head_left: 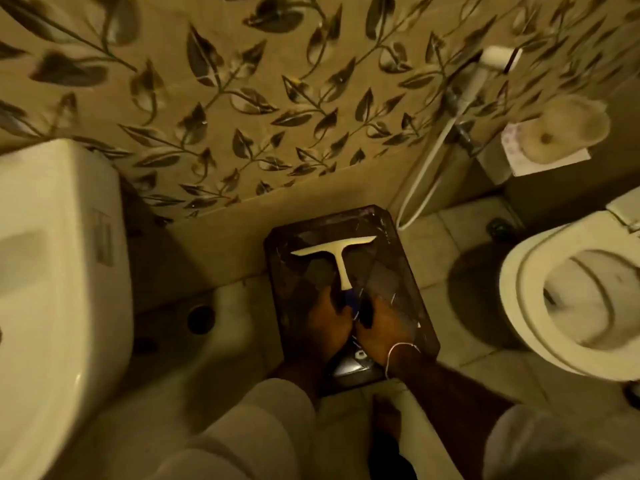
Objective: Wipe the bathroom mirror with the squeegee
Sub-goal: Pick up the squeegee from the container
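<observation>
Two big things frame my view: the leaf-patterned tiled wall (242, 98) ahead and the pale floor (433, 271) below it. On my left sits a white cistern (59, 254), on my right the open toilet bowl (568, 299) with its seat ring showing. A white hose (429, 161) hangs down the wall and loops to the floor near the mirror's far corner, and a toilet paper roll (564, 133) sits up on the right.

Down the middle, the dark bathroom mirror (301, 237) lies flat, its far end near the wall's foot, its near end by my knees (263, 427). On the glass lies the squeegee (337, 254), cream T-shape, blade crossways at the far end, handle running back toward me. My left hand (329, 327) curls round the blue end of that handle. My right hand (384, 330) is just beside it, fingers curled on something dark; I cannot tell what. Both hands touch at the thumbs side, over the mirror. A thin white bracelet (401, 348) circles my right wrist.
</observation>
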{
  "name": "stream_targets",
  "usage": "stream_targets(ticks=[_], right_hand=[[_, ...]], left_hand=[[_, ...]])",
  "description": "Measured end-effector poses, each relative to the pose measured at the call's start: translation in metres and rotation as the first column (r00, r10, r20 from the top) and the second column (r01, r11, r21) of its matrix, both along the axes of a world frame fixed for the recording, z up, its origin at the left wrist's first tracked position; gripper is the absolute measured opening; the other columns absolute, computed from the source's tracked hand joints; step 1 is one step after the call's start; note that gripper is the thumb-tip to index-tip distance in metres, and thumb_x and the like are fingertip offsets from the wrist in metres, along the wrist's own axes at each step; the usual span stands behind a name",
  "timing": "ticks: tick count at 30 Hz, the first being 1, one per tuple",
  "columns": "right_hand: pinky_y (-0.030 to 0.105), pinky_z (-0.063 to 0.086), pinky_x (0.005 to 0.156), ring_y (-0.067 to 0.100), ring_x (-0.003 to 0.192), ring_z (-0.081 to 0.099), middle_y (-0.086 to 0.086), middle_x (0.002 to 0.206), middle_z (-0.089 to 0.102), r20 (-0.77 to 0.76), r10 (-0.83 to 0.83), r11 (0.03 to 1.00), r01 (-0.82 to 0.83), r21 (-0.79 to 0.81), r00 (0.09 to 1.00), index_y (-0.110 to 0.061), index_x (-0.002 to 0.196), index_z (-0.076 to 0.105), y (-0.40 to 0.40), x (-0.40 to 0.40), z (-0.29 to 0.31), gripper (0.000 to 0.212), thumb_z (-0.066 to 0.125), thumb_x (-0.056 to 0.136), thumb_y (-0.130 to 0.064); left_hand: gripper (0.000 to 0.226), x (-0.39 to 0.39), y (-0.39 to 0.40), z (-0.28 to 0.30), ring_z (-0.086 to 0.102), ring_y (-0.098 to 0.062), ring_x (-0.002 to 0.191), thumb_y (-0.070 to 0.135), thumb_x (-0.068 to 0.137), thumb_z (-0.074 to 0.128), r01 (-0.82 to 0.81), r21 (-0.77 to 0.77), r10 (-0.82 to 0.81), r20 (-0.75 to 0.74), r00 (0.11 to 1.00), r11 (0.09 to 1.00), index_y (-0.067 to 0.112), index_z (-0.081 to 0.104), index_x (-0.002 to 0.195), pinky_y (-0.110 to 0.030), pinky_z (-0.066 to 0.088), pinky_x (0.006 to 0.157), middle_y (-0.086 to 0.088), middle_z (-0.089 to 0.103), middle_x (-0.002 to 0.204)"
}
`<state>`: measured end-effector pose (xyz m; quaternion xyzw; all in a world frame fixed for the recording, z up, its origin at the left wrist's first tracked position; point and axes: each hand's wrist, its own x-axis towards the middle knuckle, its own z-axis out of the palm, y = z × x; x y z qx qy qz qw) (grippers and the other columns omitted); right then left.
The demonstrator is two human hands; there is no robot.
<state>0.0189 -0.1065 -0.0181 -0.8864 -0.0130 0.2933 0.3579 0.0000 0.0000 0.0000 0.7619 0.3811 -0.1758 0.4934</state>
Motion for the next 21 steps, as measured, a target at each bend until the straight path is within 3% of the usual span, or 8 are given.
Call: stream_targets(ticks=[2, 3, 5, 7, 12, 14, 17, 21], right_hand=[[-0.001, 0.033, 0.091, 0.009, 0.111, 0.056, -0.003, 0.122, 0.061, -0.045, -0.002, 1.0, 0.003, 0.007, 0.999, -0.018, 0.135, 0.054, 0.0, 0.003, -0.003, 0.038, 0.06, 0.099, -0.026], [-0.006, 0.029, 0.082, 0.009, 0.107, 0.055, -0.002, 0.118, 0.06, -0.069, 0.015, 1.0, -0.016, -0.014, 0.997, -0.015, 0.134, 0.054, -0.001, 0.005, -0.005, 0.034, 0.058, 0.1, -0.018], [0.001, 0.036, 0.079, 0.015, 0.106, 0.059, 0.004, 0.118, 0.063, -0.105, 0.042, 0.998, -0.048, -0.049, 0.994, -0.013, 0.132, 0.056, 0.001, 0.008, -0.013, 0.032, 0.057, 0.1, -0.011], [0.02, 0.047, 0.088, 0.023, 0.111, 0.063, 0.008, 0.119, 0.065, -0.138, 0.022, 0.999, -0.029, -0.046, 0.99, -0.012, 0.131, 0.056, 0.008, 0.01, -0.011, 0.033, 0.056, 0.098, -0.006], [0.034, 0.045, 0.106, 0.024, 0.119, 0.059, 0.007, 0.125, 0.063, -0.074, -0.008, 1.0, 0.005, -0.03, 0.997, -0.014, 0.13, 0.06, 0.021, 0.012, 0.002, 0.033, 0.055, 0.098, -0.008], [0.041, 0.046, 0.107, 0.024, 0.12, 0.058, 0.006, 0.126, 0.062, -0.044, -0.039, 0.999, 0.039, 0.012, 0.998, -0.018, 0.13, 0.061, 0.029, 0.01, 0.021, 0.034, 0.056, 0.097, -0.009], [0.038, 0.048, 0.104, 0.02, 0.114, 0.058, 0.002, 0.122, 0.058, 0.031, -0.118, 0.985, 0.113, 0.127, 0.993, -0.017, 0.128, 0.062, 0.044, 0.005, 0.058, 0.032, 0.056, 0.098, -0.008], [0.018, 0.048, 0.086, -0.001, 0.092, 0.054, -0.008, 0.108, 0.053, 0.176, -0.222, 0.936, 0.159, 0.315, 0.959, -0.019, 0.119, 0.066, 0.072, 0.001, 0.132, 0.022, 0.057, 0.099, -0.012]], left_hand=[[0.05, 0.006, -0.005, -0.012, 0.054, -0.027, 0.122, 0.019, 0.093, 0.058, -0.129, -0.138, 0.127, -0.019, 0.992, 0.982, 0.02, 0.043, 0.141, -0.044, 0.042, 0.105, -0.004, 0.057, 0.134], [0.048, 0.009, -0.006, -0.017, 0.056, -0.028, 0.12, 0.019, 0.092, 0.059, -0.146, -0.171, 0.147, -0.01, 0.989, 0.974, 0.019, 0.046, 0.139, -0.045, 0.044, 0.104, -0.005, 0.059, 0.131], [0.039, 0.014, -0.008, -0.025, 0.06, -0.029, 0.114, 0.02, 0.091, 0.061, -0.169, -0.199, 0.171, -0.008, 0.985, 0.965, 0.016, 0.054, 0.13, -0.047, 0.047, 0.101, -0.008, 0.063, 0.123], [0.031, 0.017, -0.011, -0.028, 0.063, -0.03, 0.107, 0.019, 0.092, 0.061, -0.205, -0.24, 0.21, -0.006, 0.978, 0.949, 0.011, 0.059, 0.121, -0.049, 0.049, 0.097, -0.012, 0.066, 0.115], [0.022, 0.014, -0.003, -0.008, 0.066, -0.028, 0.1, 0.015, 0.091, 0.061, -0.266, -0.285, 0.287, 0.035, 0.957, 0.921, 0.01, 0.064, 0.113, -0.047, 0.054, 0.09, -0.011, 0.069, 0.107], [0.021, 0.013, 0.007, 0.012, 0.066, -0.027, 0.1, 0.015, 0.091, 0.062, -0.268, -0.282, 0.299, 0.07, 0.952, 0.921, 0.012, 0.063, 0.111, -0.046, 0.054, 0.091, -0.01, 0.068, 0.107], [0.022, 0.014, 0.021, 0.051, 0.066, -0.022, 0.099, 0.018, 0.09, 0.063, -0.26, -0.247, 0.302, 0.153, 0.941, 0.933, 0.015, 0.065, 0.112, -0.043, 0.054, 0.092, -0.006, 0.069, 0.106], [0.013, 0.012, 0.048, 0.133, 0.066, -0.013, 0.087, 0.007, 0.092, 0.059, -0.217, -0.225, 0.285, 0.335, 0.898, 0.95, 0.018, 0.063, 0.098, -0.027, 0.055, 0.081, -0.003, 0.069, 0.094]])
